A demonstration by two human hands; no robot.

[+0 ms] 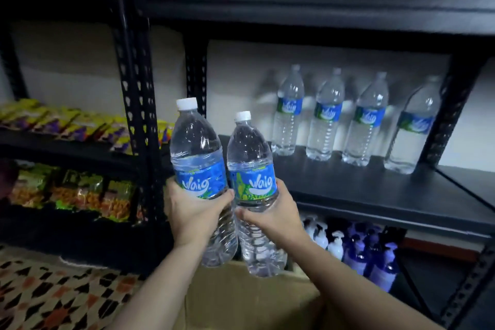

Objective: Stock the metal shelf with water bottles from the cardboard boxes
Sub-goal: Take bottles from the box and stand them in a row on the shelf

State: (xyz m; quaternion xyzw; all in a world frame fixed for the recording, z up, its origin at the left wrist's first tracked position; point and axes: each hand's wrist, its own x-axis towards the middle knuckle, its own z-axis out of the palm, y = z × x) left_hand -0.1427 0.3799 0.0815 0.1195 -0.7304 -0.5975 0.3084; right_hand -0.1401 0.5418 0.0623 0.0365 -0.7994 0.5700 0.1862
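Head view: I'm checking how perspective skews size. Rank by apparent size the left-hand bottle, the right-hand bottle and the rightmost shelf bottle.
1. Left-hand bottle and right-hand bottle: about alike, too close to rank.
2. Rightmost shelf bottle: looks smallest, though it stands farther from the camera.

Upright water bottles (198, 158) in left hand (192, 211) and right hand (270, 215), before the metal shelf (375, 190).

Snack packets (80, 126), spray bottles (359, 252), patterned rug (53, 297)

Metal shelf (375, 190): board open at front and left; four standing bottles (325, 115) line the rear right; upper board (321, 13) overhead.
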